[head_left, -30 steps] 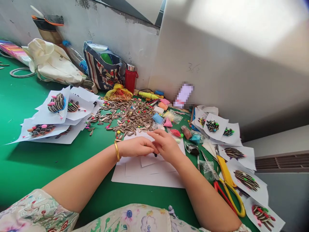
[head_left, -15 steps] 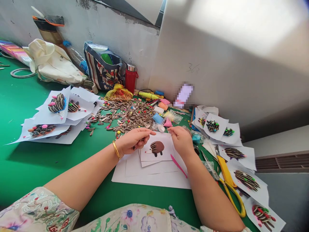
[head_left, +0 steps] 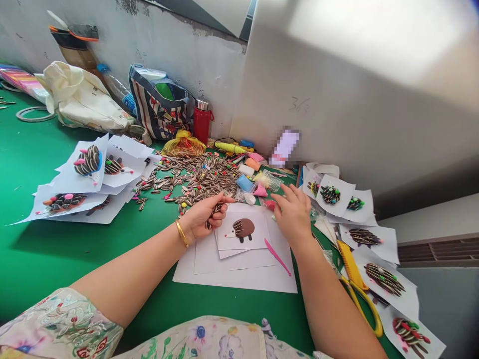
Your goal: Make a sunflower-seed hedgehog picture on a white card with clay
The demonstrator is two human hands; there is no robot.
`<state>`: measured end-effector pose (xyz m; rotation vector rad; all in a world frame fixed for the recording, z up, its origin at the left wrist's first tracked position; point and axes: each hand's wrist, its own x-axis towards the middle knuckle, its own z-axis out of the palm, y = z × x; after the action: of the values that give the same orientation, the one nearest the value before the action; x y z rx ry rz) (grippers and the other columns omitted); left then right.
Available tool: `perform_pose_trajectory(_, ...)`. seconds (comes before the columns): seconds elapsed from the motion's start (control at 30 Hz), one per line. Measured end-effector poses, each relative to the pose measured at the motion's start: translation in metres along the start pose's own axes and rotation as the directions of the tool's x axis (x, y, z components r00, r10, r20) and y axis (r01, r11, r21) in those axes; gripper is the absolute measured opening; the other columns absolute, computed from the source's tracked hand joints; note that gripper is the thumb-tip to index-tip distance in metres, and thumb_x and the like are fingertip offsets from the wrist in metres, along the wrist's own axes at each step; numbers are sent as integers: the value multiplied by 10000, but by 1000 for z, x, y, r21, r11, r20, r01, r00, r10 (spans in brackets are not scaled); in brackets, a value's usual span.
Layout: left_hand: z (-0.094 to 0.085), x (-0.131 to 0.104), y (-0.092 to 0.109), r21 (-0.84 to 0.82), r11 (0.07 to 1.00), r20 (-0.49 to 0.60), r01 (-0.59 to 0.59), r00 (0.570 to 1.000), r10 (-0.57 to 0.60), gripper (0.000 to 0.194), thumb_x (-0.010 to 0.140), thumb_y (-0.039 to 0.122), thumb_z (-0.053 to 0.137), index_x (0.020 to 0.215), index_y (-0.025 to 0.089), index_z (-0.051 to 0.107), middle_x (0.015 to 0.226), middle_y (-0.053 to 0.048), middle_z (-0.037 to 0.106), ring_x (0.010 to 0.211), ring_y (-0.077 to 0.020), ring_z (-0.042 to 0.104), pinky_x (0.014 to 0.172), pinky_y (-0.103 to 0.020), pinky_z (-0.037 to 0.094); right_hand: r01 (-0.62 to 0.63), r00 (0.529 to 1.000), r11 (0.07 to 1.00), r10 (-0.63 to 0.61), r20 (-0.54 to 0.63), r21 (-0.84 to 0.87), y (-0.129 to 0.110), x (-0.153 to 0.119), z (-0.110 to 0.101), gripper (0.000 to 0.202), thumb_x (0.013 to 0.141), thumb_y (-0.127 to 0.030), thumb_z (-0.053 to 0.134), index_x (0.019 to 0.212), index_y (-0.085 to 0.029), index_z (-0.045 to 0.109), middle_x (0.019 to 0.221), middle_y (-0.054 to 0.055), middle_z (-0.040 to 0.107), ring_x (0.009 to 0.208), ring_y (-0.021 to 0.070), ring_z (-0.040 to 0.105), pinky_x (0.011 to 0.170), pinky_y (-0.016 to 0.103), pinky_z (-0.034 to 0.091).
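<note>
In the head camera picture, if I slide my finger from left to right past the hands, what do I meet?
Pile of paper sheets, left hand holding striped seeds, brown hedgehog, right hand, seed-hedgehog sheets.

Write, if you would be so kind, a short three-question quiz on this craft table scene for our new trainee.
1. True or false: the pink tool lies on the white paper.

2. Multiple choice: what does the left hand hold?
A) Yellow-handled scissors
B) Striped seeds
C) A red bottle

3. Short answer: at which end of the brown hedgehog figure do pale-edged seeds show, the face end or the rear end?

Key: 1. True. 2. B. 3. The face end; the rest of the body shows plain brown.
</note>
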<state>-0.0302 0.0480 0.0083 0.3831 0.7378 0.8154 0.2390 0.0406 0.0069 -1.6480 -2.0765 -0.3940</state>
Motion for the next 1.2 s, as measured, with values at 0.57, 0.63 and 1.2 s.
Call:
perform_pose_trajectory(0.57, 0, 1, 2, -36, 998, -3, 56, 998, -56, 174, 871, 144, 569, 1025, 91, 631, 670, 37, 448, 407, -12, 337, 302, -100, 235, 202, 904, 950, -275, 327, 238, -27, -5, -4, 337, 822, -55, 533, 1005, -244, 744, 1007, 28, 770, 1062, 217, 638, 945, 390, 328)
perform_pose_trajectory(0.63, 0, 1, 2, -33, 998, 4, 48, 999, -48, 162, 878, 148, 573, 1016, 89, 635, 670, 38, 448, 407, -8, 337, 306, -98, 233, 198, 903, 951, -272, 334, 239, -27, -6, -4, 327, 816, -55, 542, 986, -248, 744, 1007, 21, 773, 1112, 220, 630, 964, 403, 311)
perform_pose_trajectory(1.2, 0, -2, 0, 19, 999, 78, 49, 996, -50, 220, 960, 238, 543, 1098, 98, 643, 706, 26, 447, 431, -8, 355, 330, -84, 225, 234, 937, 934, -290, 192, 272, -35, -5, -8, 316, 871, -76, 508, 1039, -245, 714, 1111, 39, 741, 1211, 250, 557, 1027, 442, 283)
